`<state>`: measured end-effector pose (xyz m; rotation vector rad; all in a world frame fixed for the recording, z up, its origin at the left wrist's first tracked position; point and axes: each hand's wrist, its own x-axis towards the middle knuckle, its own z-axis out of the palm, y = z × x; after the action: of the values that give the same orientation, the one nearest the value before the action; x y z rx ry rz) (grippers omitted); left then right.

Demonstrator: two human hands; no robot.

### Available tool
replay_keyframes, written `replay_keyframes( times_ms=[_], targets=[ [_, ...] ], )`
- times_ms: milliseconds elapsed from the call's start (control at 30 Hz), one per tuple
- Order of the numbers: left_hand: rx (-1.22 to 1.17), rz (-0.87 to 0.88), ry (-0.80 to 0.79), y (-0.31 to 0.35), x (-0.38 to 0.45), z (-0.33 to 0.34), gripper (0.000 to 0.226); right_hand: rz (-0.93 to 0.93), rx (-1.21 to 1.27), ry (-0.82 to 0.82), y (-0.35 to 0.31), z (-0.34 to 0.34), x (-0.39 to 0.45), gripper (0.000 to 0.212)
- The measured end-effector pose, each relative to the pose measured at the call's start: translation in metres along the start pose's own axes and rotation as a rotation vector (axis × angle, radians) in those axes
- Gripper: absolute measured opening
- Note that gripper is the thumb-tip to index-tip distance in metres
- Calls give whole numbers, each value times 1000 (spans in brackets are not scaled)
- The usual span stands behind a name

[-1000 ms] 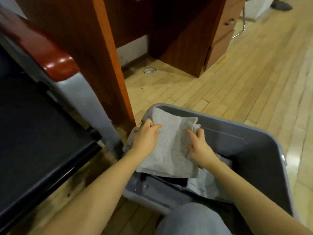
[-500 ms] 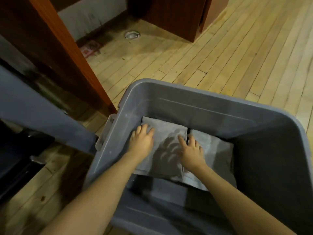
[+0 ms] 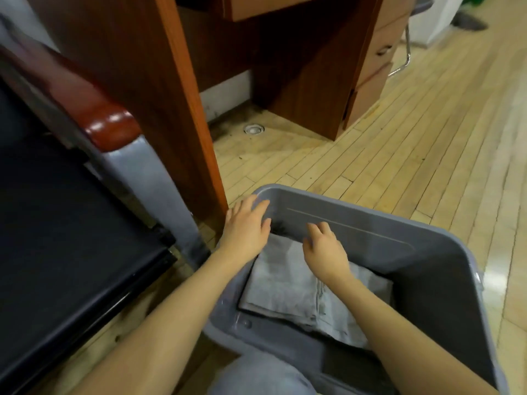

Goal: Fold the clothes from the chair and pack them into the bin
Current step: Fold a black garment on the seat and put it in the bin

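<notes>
The wood plank floor (image 3: 413,155) is taking up the whole right and middle of the view, and there's a lot of open room running off to the right of everything. Next biggest is the chair (image 3: 57,223), filling the left side with its black seat, and its glossy red-brown armrest (image 3: 94,109) is sitting on a grey metal leg that's coming down just left of the bin. Behind that, the brown wooden desk (image 3: 182,81) is standing with one side panel coming down right by the bin's far left corner, so that corner is pretty boxed in between the panel and the chair leg. The grey plastic bin (image 3: 427,266) is sitting on the floor at the lower right, its far wall and right rim showing bare, and the dark right half of its inside is looking open. Inside it, a folded grey cloth (image 3: 282,283) is lying flat against the left part of the bottom, overlapping another folded grey piece (image 3: 368,283) to its right. The left hand (image 3: 245,226) is hovering over the bin's far left corner, fingers straight and spread, holding nothing; I can't tell if the fingertips are actually touching the rim. The right hand (image 3: 325,249) is hanging above the folded cloth with fingers loosely bent, also gripping nothing, the two hands staying apart. A grey-trousered knee (image 3: 256,377) is poking in at the bottom edge
</notes>
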<state>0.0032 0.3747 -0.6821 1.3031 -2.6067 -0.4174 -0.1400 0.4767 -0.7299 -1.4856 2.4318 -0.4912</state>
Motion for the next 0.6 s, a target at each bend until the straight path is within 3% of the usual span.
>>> replay_keyframes(
  times_ms=[233, 367, 600],
  targets=[
    [-45, -130, 163, -21, -81, -93, 44, -150, 75, 44, -91, -55, -30, 38],
    [-11, -195, 255, -51, -138, -140, 45, -334, 113, 52, -158, -65, -54, 36],
    [205, -282, 410, -120, -240, -209, 45, -650, 77, 65, -283, -52, -103, 36]
  ],
)
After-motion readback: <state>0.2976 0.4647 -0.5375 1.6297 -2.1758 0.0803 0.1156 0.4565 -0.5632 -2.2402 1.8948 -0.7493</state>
